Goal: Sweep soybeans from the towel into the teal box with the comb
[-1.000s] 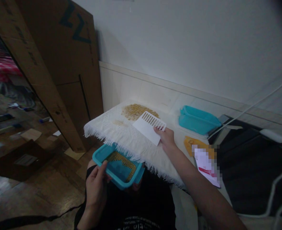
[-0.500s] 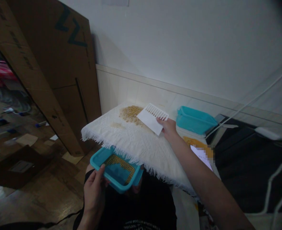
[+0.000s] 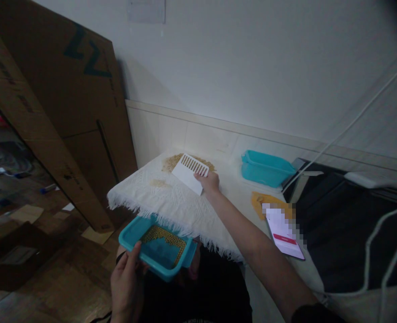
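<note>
My left hand (image 3: pixel 127 278) grips the near left rim of a teal plastic container (image 3: pixel 165 274), thumb over the edge. Yellow beans (image 3: pixel 166 235) lie along the container's far and right sides, held below the fringed cloth edge. In my right hand (image 3: pixel 208 180) is a white slotted plate (image 3: pixel 189 179), pinched near its right end. The plate is over the near side of a pile of beans and smaller pale grains (image 3: pixel 171 162), hiding part of it. Whether it touches the pile I cannot tell. A smaller pale patch of grains (image 3: pixel 160 183) lies left of the plate.
A white fringed cloth (image 3: pixel 181 213) covers the table. At its right stand a second teal container (image 3: pixel 267 169), a yellow item (image 3: pixel 257 204) and a phone (image 3: pixel 288 244). A tall cardboard box (image 3: pixel 84 103) rises at left. White cables (image 3: pixel 346 128) run at right.
My right hand has moved left with the slotted plate, from the pile's right edge to over its near side. My left hand still holds the container. The view has shifted slightly.
</note>
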`<state>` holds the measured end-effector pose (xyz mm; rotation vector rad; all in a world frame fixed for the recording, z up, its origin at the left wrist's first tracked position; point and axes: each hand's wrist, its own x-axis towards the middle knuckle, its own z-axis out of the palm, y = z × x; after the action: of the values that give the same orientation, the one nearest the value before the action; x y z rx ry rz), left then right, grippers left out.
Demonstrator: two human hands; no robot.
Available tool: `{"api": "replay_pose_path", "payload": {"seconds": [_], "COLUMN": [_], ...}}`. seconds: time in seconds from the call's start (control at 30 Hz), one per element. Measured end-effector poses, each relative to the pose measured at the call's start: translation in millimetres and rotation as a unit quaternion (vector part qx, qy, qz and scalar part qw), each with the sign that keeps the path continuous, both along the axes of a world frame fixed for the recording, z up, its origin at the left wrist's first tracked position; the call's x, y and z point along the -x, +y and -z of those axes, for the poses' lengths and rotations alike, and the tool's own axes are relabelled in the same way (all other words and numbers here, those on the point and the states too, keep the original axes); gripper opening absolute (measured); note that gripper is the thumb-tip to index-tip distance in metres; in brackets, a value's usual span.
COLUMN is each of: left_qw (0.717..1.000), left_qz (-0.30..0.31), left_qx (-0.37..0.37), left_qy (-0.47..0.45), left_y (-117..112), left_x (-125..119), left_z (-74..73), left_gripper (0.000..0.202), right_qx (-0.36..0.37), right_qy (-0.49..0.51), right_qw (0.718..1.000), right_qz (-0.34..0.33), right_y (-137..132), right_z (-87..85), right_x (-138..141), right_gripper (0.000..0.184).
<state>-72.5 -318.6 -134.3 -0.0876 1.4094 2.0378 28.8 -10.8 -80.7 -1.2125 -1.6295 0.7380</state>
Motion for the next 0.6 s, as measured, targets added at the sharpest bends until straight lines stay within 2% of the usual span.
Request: {"api": "replay_pose_path", "payload": {"seconds": [0.23,0.47,0.6], "left_qw": [1.0,1.0,1.0], "left_qz": [0.008,0.02,0.025], "left_qx": [-0.012,-0.015,-0.015], "left_qy": [0.006,-0.001,0.001], "left_y": [1.5,0.3,0.1], "left_x": [-3.4,-8.3,-10.5], "left_z": [-2.8,-2.8,-0.9], "left_gripper": [0.048,0.048,0.048], "right_qx": [0.031,0.013,-0.002], "right_qy": [0.034,0.07,0.082], "right_qw": [0.996,0.992,0.989], "right_qz": [0.08,0.109,0.12], "right_y": [6.5,6.9,8.0], "right_z": [1.9,3.2,3.8], "right_x": [-38.5,-64.9,-73.7], "right_gripper": [0.029,0.023,0.026]}}
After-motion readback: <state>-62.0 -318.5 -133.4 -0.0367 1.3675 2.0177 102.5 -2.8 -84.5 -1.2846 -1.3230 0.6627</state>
